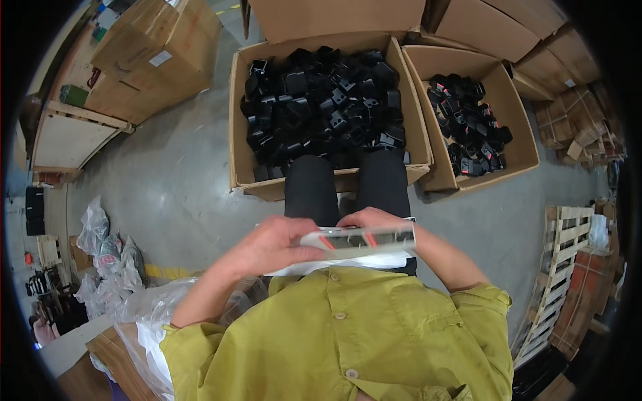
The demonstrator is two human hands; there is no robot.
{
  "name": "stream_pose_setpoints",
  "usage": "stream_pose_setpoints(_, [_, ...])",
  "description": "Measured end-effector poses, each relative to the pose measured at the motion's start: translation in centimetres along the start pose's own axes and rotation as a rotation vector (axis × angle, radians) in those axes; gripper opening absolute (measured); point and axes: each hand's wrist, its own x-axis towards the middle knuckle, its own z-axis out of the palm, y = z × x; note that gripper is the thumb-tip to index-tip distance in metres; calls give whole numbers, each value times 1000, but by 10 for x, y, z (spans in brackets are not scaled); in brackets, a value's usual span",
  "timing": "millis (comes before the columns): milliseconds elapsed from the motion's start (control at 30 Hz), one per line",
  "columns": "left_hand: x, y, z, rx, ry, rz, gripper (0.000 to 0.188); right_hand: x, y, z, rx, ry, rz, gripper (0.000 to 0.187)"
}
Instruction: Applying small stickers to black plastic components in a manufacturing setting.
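Observation:
Over my lap, a long, narrow, light-coloured box (pixel 351 242) with red and dark printing is blurred by motion. My left hand (pixel 271 246) is closed around its left end, thumb and fingers on opposite sides. My right hand (pixel 376 218) lies just behind the box, and the box hides part of its fingers. Whether it grips anything does not show. Beneath the box a white sheet or bag (pixel 294 267) rests across my dark-trousered legs (pixel 311 190).
A large open carton (pixel 234 127) of black plastic parts stands before my knees. To its right is a smaller open carton (pixel 525 123) with black-and-red parts. Clear plastic bags (pixel 110 257) lie at left. A wooden pallet (pixel 552 281) leans at right.

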Motion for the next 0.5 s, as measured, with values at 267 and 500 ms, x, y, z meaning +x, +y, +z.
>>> stream_pose_setpoints(267, [27,-20,-12,38,-15,75,25,-9,-73,-46,684,430,-46,46])
stream_pose_setpoints(500, [43,-1,-27,491,263,266,38,-15,-126,-40,-85,209,76,15])
